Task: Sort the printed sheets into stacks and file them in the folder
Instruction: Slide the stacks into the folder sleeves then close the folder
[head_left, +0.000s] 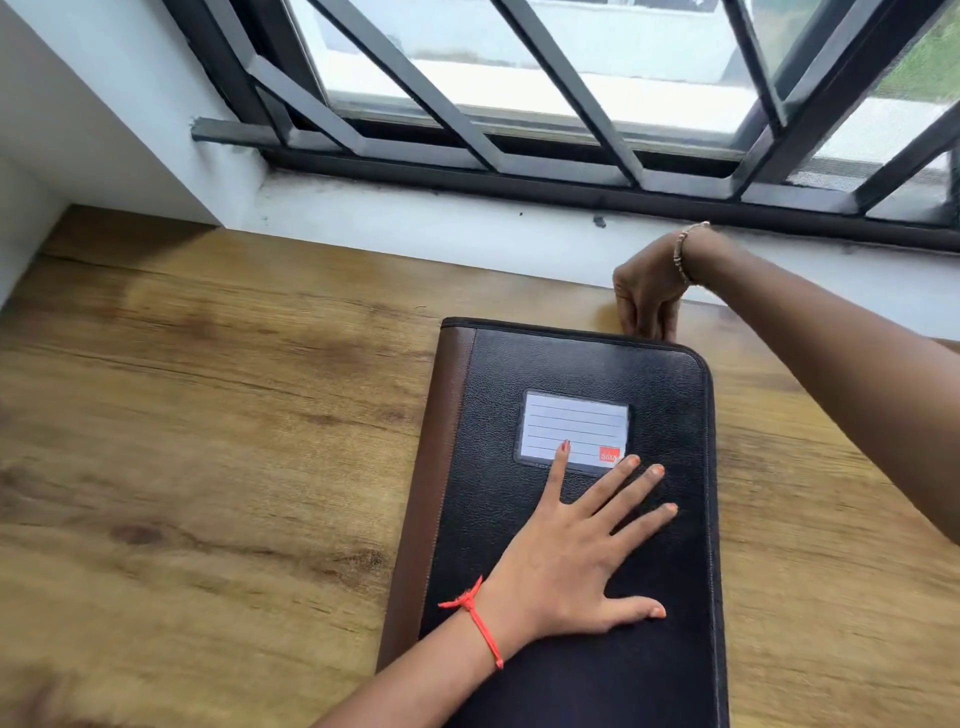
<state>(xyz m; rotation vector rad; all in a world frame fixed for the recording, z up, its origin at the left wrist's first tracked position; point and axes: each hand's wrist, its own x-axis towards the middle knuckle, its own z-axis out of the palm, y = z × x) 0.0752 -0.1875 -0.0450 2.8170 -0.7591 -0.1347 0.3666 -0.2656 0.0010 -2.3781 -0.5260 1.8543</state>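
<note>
black leather zip folder with brown spine (649, 405) lies closed on wooden desk (208, 415), no sheets visible | left hand (566, 566) flat, fingers spread, pressing cover | right hand (647, 296) fingers curled, pinching far zip edge | risk: zip could snag at corner, folder skids if press eases

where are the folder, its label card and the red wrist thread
folder (670, 415), head view, bare black cover beside the card
label card (571, 426), head view, middle of its lined face
red wrist thread (479, 623), head view, strand across the left wrist
</note>
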